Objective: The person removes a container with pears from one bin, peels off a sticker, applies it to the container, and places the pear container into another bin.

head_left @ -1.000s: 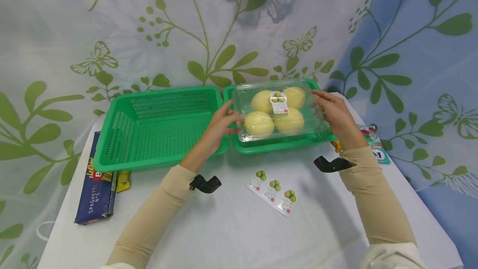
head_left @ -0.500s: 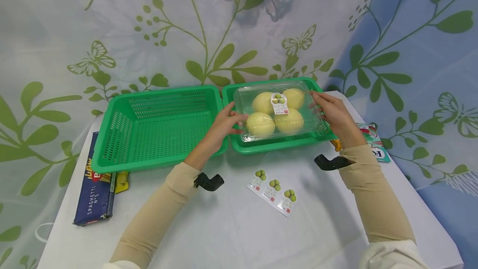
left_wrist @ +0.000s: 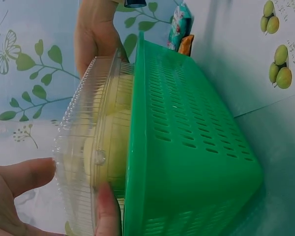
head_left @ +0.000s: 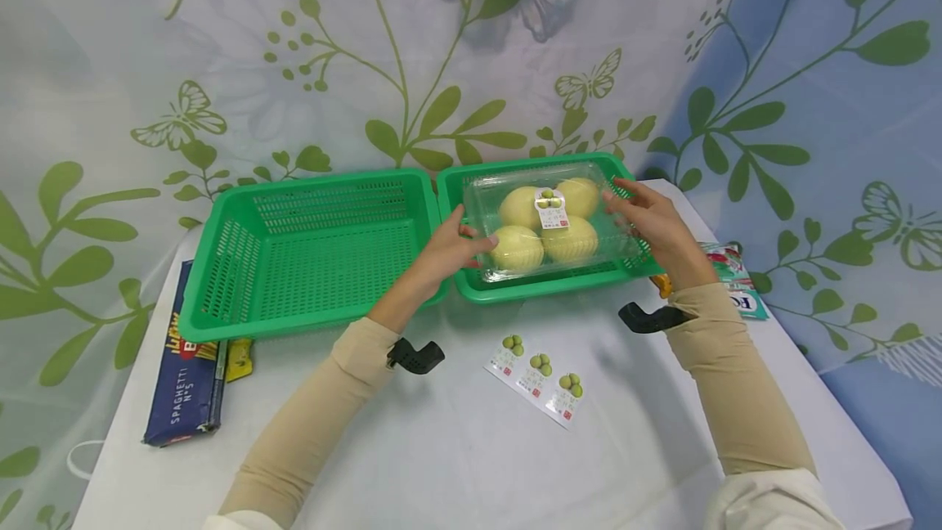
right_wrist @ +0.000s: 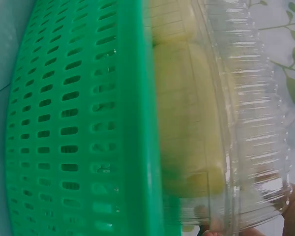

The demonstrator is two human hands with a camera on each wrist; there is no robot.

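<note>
A clear plastic clamshell box [head_left: 625, 235] holds several round pale-yellow fruits [head_left: 571, 239]. A white label [head_left: 552, 208] with green fruits printed on it sits on the lid. The box is level with the top of the right green basket [head_left: 508, 294], overlapping its opening. My left hand [head_left: 450, 248] grips the box's left end, the thumb [left_wrist: 37, 173] at the lid and a finger [left_wrist: 108, 209] lower at the seam. My right hand [head_left: 653, 215] holds the opposite end; in the right wrist view, its fingers [right_wrist: 214, 233] show under the box's rim.
A second green basket [head_left: 199, 325] stands to the left, with nothing in it. A strip of fruit stickers [head_left: 537, 379] lies in front. At left are a blue spaghetti box [head_left: 184, 391] and a yellow packet [head_left: 239, 360]. Colourful packets [head_left: 736, 276] lie at right.
The box has shifted slightly right and down towards the basket. My left hand has moved a little right with it, its thumb further over the box's end.
</note>
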